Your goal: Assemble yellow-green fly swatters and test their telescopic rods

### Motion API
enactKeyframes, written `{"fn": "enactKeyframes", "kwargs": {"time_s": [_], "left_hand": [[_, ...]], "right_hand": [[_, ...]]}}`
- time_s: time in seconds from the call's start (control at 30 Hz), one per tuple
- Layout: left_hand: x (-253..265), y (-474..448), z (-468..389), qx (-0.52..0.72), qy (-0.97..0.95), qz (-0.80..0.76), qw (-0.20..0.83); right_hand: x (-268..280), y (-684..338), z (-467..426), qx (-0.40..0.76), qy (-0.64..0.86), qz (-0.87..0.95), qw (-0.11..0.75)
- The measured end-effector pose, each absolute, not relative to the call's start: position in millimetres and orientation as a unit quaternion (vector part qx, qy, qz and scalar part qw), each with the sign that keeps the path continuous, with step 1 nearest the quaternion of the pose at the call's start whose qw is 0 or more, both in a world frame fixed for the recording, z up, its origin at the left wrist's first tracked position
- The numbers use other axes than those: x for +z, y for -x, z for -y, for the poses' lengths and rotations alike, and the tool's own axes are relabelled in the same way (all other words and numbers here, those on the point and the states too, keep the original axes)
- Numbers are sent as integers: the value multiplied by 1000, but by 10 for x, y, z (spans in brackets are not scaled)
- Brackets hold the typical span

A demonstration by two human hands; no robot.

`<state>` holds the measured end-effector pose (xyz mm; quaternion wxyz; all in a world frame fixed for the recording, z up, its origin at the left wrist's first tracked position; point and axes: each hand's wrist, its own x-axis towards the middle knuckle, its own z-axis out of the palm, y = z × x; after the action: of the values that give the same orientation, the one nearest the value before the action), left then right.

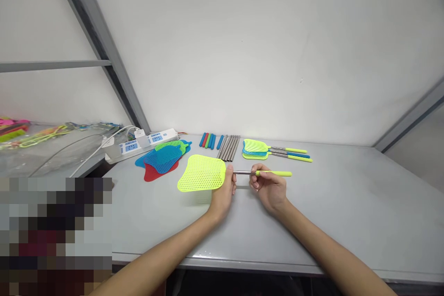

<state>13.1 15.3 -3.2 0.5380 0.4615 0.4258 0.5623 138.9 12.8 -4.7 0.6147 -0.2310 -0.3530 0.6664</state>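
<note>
A yellow-green fly swatter [202, 173] is held level above the table between both hands. My left hand [224, 193] is closed on the neck where the perforated head meets the metal rod. With its fingers pinched, my right hand [271, 189] grips the swatter where the rod enters the yellow-green handle. Behind it to the right lie several whole fly swatters [255, 153], yellow-green and blue. Loose metal rods [229, 149] rest side by side beyond the hands. To their left are loose handles [209, 141] in blue, red and green.
Loose swatter heads [163, 159] in blue, green and red overlap at the left. A white power strip [144, 144] with plugs and cables stands behind them. Bagged goods [45, 148] lie on another surface at far left. The grey table [347, 203] meets a wall at the back.
</note>
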Motion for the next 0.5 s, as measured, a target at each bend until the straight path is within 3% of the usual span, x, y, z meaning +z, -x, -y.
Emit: {"fn": "enactKeyframes", "kwargs": {"time_s": [0.3, 0.5], "left_hand": [[51, -85, -110, 511, -559, -434, 488], [50, -110, -62, 445, -571, -412, 553]], "right_hand": [[-33, -1308, -87, 664, 307, 434, 525], [-95, -1289, -78, 598, 344, 542, 480]]}}
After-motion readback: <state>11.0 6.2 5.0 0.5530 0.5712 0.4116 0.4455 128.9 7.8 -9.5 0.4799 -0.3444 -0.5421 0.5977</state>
